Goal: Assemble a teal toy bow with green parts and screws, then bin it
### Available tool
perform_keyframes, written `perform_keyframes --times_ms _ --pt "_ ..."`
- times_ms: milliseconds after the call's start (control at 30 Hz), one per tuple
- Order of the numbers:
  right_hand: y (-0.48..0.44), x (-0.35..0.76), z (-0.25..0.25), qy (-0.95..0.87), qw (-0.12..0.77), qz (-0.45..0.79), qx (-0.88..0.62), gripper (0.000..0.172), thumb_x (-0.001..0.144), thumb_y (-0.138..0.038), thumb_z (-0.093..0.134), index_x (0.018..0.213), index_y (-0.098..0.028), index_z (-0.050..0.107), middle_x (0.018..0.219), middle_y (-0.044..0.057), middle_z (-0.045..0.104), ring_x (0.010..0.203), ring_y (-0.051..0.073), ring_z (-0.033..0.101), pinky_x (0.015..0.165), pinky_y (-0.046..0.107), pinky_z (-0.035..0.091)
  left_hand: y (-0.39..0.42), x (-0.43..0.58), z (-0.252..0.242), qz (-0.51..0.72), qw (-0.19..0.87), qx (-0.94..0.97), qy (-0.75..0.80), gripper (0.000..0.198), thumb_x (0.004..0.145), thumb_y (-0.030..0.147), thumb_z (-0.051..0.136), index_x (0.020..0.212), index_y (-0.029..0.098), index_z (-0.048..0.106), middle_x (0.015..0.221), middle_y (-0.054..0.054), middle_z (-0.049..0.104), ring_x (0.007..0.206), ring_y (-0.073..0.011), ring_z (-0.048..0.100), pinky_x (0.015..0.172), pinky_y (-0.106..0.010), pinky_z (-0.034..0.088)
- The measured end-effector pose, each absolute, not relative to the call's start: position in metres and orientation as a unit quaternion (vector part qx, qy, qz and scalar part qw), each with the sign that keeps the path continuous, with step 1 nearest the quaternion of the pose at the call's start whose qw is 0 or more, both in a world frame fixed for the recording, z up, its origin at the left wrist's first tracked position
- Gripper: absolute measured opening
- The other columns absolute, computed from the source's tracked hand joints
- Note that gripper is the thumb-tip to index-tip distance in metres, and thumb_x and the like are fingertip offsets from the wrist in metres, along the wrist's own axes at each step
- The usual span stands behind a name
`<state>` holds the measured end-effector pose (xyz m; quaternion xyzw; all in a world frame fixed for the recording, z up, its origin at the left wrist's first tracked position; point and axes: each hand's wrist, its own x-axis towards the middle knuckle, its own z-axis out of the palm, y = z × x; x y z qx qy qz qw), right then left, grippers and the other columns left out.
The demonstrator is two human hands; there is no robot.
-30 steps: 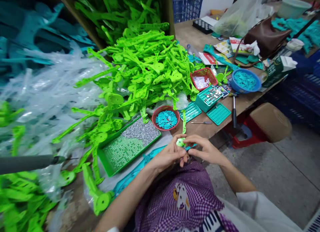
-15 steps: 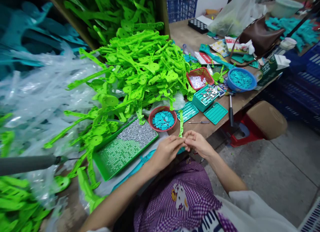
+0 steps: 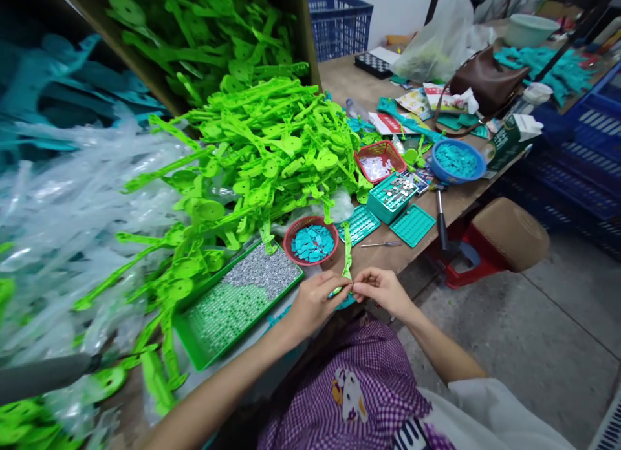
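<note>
Green part (image 3: pixel 347 253): near end in left hand (image 3: pixel 315 301), which is nearer; fingers closed on it. Long axis runs away from body, far end beside teal tray (image 3: pixel 359 226). Right hand (image 3: pixel 383 291) just right, fingertips meeting left's; cannot tell whether pinching anything.

far: blue crate (image 3: pixel 339 28) | far right: brown bag (image 3: pixel 488 83), pale bowl (image 3: pixel 531 33) | right: green box (image 3: pixel 507 138), red stool (image 3: pixel 477 246) with tan top (image 3: pixel 514 233)

- Purple-and-white checked apron (image 3: pixel 388 359) below left hand (image 3: pixel 317 301) and right hand (image 3: pixel 383 293)
- White-and-orange cartoon figure (image 3: pixel 350 398) on it, below the hands
- Dark-and-white marking (image 3: pixel 411 436), lower still
- White sleeve (image 3: pixel 495 405) behind right hand
</note>
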<state>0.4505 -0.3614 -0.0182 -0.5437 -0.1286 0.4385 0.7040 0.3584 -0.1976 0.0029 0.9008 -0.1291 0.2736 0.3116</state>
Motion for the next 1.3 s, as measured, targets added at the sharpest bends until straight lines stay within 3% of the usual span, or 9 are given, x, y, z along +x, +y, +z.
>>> perform_keyframes --times_ms 233,433,767,900,1067,1200,1300 --pt "-0.364 0.449 -0.026 -0.086 0.702 0.477 -0.522 0.044 0.062 -0.054 0.084 0.074 -0.016 0.065 0.06 -0.001 0.068 0.05 0.01 0.062 0.051 0.022 0.053 -0.193 0.358 -0.001 0.318 0.169 0.907 -0.216 0.014 0.095 0.019 0.054 0.106 0.015 0.062 0.09 -0.006 0.073 0.068 -0.013 0.063 0.06 -0.025 0.049" --pt "-0.368 0.444 -0.019 -0.121 0.705 0.397 -0.576 0.037 0.064 -0.048 0.083 0.081 -0.018 0.071 0.067 -0.002 0.07 0.059 0.011 0.065 0.061 0.025 0.057 -0.188 0.361 -0.001 0.284 0.168 0.921 -0.205 0.01 0.094 0.021 0.055 0.1 0.017 0.063 0.08 -0.003 0.07 0.065 -0.0115 0.061 0.058 -0.023 0.047" --pt "-0.367 0.445 -0.023 -0.153 0.668 0.378 -0.622 0.036 0.07 -0.052 0.077 0.076 -0.018 0.069 0.064 -0.001 0.068 0.056 0.013 0.064 0.057 0.027 0.056 -0.183 0.364 -0.002 0.251 0.147 0.931 -0.222 0.013 0.095 0.022 0.053 0.096 0.018 0.064 0.079 -0.003 0.069 0.065 -0.011 0.061 0.056 -0.023 0.046" --pt "-0.361 0.463 -0.026 -0.185 0.647 0.349 -0.652 0.032 0.074 -0.051 0.073 0.079 -0.019 0.069 0.065 -0.001 0.067 0.056 0.013 0.062 0.057 0.026 0.053 -0.18 0.378 -0.014 0.242 0.185 0.934 -0.187 0.016 0.096 0.023 0.05 0.099 0.018 0.065 0.086 -0.004 0.07 0.076 -0.0138 0.066 0.067 -0.025 0.052" --pt "-0.343 0.516 -0.041 -0.258 0.584 0.223 -0.737 0.029 0.078 -0.046 0.067 0.078 -0.018 0.07 0.07 0.002 0.069 0.064 0.015 0.062 0.062 0.027 0.049 -0.171 0.398 -0.027 0.172 0.226 0.958 -0.049 0.031 0.092 0.031 0.059 0.121 0.019 0.06 0.117 -0.011 0.067 0.102 -0.0238 0.064 0.082 -0.039 0.052" --pt "-0.325 0.545 -0.05 -0.315 0.481 0.155 -0.803 0.018 0.084 -0.032 0.061 0.083 -0.018 0.072 0.086 0.005 0.075 0.08 0.019 0.066 0.074 0.029 0.048 -0.164 0.405 -0.029 0.119 0.226 0.967 0.002 0.023 0.097 0.025 0.049 0.114 0.022 0.064 0.111 -0.008 0.07 0.099 -0.0241 0.062 0.082 -0.04 0.047" --pt "-0.312 0.554 -0.054 -0.347 0.391 0.176 -0.834 0.012 0.084 -0.024 0.063 0.082 -0.019 0.073 0.084 0.004 0.076 0.079 0.019 0.067 0.072 0.028 0.047 -0.159 0.413 -0.029 0.121 0.207 0.971 0.014 0.024 0.096 0.021 0.047 0.11 0.023 0.066 0.112 -0.007 0.071 0.1 -0.0242 0.061 0.084 -0.041 0.045"
